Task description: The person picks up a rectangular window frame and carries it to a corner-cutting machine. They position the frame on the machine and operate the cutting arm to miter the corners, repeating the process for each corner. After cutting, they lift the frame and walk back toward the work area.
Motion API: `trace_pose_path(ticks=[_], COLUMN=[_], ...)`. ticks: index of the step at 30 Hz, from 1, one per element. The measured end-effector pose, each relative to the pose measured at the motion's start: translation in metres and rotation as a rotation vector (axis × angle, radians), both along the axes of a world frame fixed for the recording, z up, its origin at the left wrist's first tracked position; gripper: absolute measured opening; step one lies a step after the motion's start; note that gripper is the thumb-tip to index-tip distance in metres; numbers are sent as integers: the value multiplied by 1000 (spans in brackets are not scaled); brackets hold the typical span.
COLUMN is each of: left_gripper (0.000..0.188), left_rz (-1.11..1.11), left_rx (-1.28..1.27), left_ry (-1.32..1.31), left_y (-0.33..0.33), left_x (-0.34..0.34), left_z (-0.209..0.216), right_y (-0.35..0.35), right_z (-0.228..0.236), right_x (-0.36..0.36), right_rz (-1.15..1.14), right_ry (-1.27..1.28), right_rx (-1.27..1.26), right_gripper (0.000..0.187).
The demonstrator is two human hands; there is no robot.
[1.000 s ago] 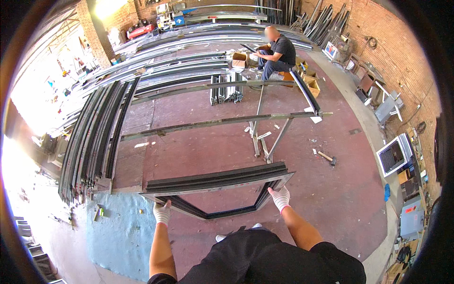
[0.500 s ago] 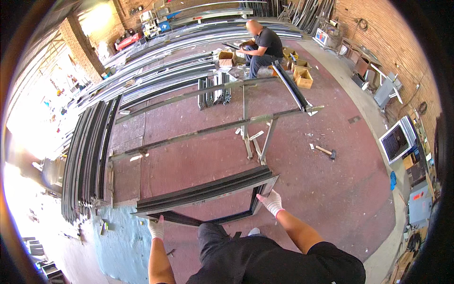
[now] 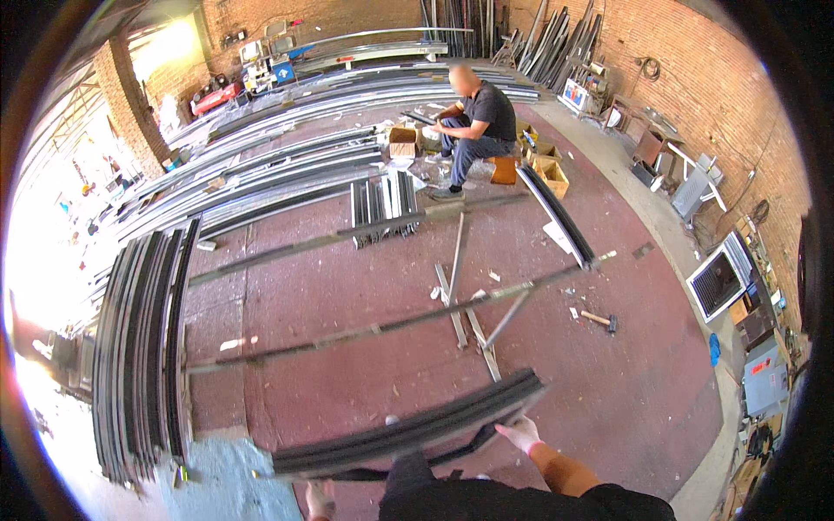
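Note:
A rectangular dark metal frame (image 3: 408, 427), blurred by motion, is tilted in front of my body. My right hand (image 3: 521, 432), in a pale glove, grips its right side near the far corner. Low at the frame's left end is my left hand (image 3: 320, 501), also gloved; it is blurred and its fingers are partly hidden behind the near edge. Beyond the frame stands a low rack of long metal rails (image 3: 378, 330) on angled legs. A bundle of long dark profiles (image 3: 143, 347) rests across the rack's left end.
A co-worker (image 3: 482, 113) sits at the far side beside boxes (image 3: 551, 177), holding a dark piece. A single profile (image 3: 556, 217) lies across the rack's right end. A hammer (image 3: 599, 321) is on the red floor. Short profiles (image 3: 384, 207) lie behind the rack; equipment lines the right wall.
The frame has moved lower in the view and tilted, both hands moving down with it. The rack and profiles also appear lower and nearer as my view shifts.

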State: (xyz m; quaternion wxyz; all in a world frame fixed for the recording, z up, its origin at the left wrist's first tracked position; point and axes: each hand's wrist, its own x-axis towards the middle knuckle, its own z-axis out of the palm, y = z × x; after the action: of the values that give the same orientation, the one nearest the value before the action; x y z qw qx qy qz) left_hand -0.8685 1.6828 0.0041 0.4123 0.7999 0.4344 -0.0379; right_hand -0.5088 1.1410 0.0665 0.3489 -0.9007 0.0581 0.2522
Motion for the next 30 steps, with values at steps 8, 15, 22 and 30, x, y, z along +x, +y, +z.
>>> trace_pose_path(ticks=[8, 15, 22, 30], left_gripper=[47, 55, 51, 46], left_rz=[-669, -815, -272, -387], left_rx=[329, 239, -178, 148], left_ry=[57, 421, 454, 262], left_y=[16, 20, 25, 21], left_x=[-12, 20, 19, 8], left_z=[-103, -102, -11, 34], right_y=[-39, -67, -41, -53], right_z=[-171, -227, -157, -48], right_x=[26, 15, -15, -56], right_rz=[536, 204, -490, -197], right_ry=[-8, 78, 260, 395], right_rx=[-367, -49, 357, -157], right_gripper=[57, 56, 57, 73])
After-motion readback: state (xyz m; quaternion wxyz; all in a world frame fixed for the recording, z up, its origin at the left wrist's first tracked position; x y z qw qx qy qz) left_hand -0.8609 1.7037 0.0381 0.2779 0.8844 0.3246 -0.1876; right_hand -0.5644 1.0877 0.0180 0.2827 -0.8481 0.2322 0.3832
